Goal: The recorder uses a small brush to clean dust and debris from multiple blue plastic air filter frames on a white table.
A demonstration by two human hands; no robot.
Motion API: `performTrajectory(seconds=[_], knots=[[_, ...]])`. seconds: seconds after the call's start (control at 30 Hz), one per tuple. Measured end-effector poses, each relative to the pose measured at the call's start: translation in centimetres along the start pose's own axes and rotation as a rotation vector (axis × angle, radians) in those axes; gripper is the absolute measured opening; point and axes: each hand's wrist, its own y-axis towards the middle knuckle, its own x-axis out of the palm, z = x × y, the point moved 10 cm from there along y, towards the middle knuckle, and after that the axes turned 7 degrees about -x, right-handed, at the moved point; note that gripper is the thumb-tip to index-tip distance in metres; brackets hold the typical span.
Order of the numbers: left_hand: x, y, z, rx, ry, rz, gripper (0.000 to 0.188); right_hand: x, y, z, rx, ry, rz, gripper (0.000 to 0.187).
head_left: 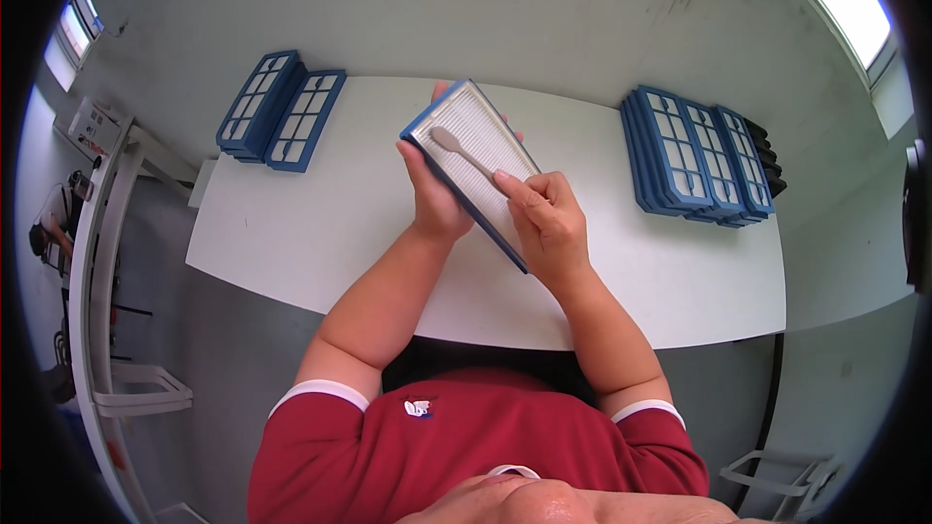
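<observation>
Tilted above the white table, a blue-framed filter (490,141) shows its white pleated face. My left hand (437,192) grips it from below and along its left edge, the fingertips showing past the far edges. In my right hand (549,218) is a beige brush (464,150) with a small oval head, pinched by its handle. The brush head lies over the pleats near the filter's upper left end. Its bristles are hidden, so I cannot tell whether they touch the pleats.
Stacked blue-framed filters (257,102) stand at the table's far left, with another filter (307,121) beside them. More filter stacks (680,155) sit at the right, next to black parts (764,150). The white table (262,233) backs onto a pale wall (466,19). A person (56,218) is at the far left.
</observation>
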Motion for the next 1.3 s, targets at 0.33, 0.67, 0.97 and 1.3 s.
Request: performTrajectory(seconds=[0.33,0.67,0.97,1.3], knots=[[1.7,-0.4,-0.4,-0.019,0.008,-0.088,0.085,-1.6,0.4,1.5,-0.043,-0.127,0.102,0.043],[1.8,-0.3,-0.7,-0.045,-0.003,-0.133,0.084,-2.3,0.0,2.2,0.012,-0.182,0.166,0.04],[0.4,-0.2,-0.6,-0.048,-0.063,0.024,0.082,-0.5,-0.1,-0.1,-0.078,-0.036,0.077,0.035],[0.9,-0.1,0.0,0.01,0.016,0.013,0.083,-2.6,-0.1,2.8,0.028,-0.143,0.144,0.033]])
